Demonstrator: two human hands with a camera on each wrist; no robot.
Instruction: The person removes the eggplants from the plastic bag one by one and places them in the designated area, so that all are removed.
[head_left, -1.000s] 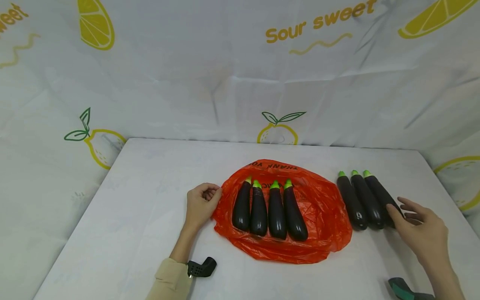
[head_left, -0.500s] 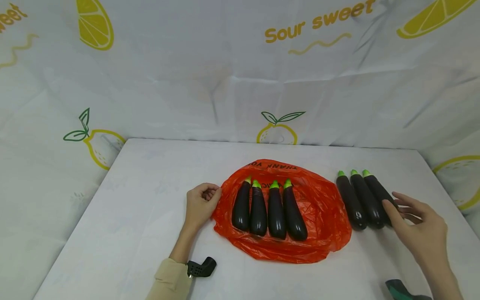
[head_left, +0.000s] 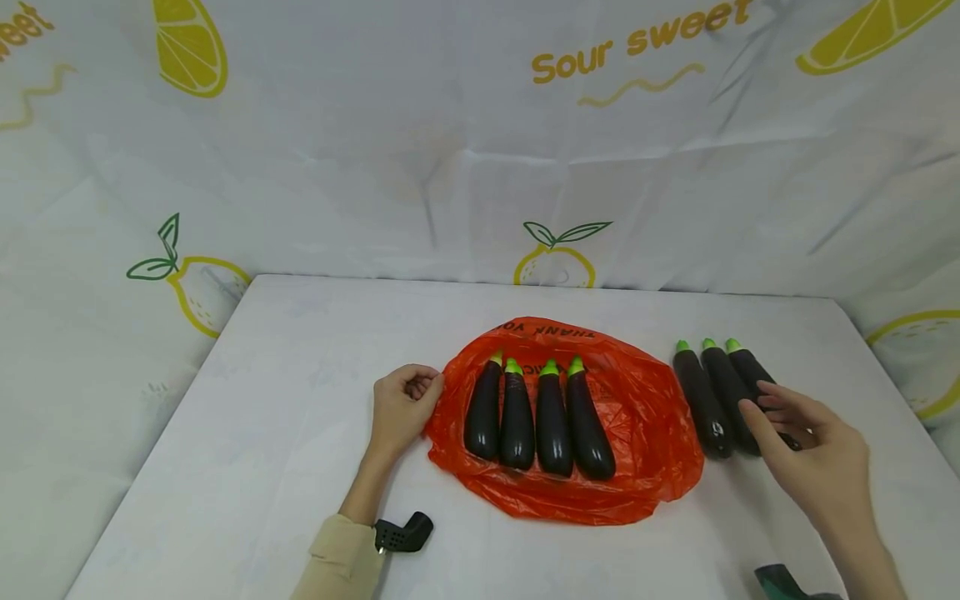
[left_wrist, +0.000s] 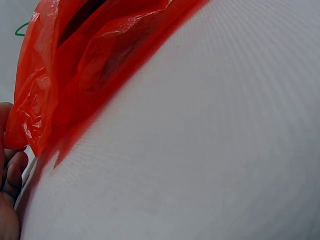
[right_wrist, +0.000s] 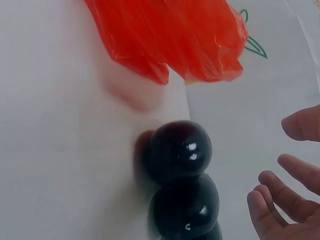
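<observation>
My left hand [head_left: 401,408] pinches the left edge of a red plastic bag [head_left: 648,408], which lies spread on the white table. In the left wrist view, the fingers [left_wrist: 15,170] are at the bag's [left_wrist: 37,105] gathered rim. Several dark eggplants [head_left: 555,429] with green tips lie side by side on the bag. To its right lie three more eggplants [head_left: 701,400] in a row. Above the rightmost of these, my right hand [head_left: 813,454] hovers with thumb and fingers apart, hiding part of it. In the right wrist view, the fingers [right_wrist: 285,195] stand clear of the eggplants' rounded ends [right_wrist: 182,152].
The white table [head_left: 300,400] reaches back to a white curtain [head_left: 337,167] printed with lemons and lettering. A black wrist mount [head_left: 405,533] sits on the left wrist, and a dark green one [head_left: 787,583] shows near the right forearm.
My right hand has moved left, from beside the rightmost eggplant's lower end to over it. My left hand, the bag and the eggplants have kept their places.
</observation>
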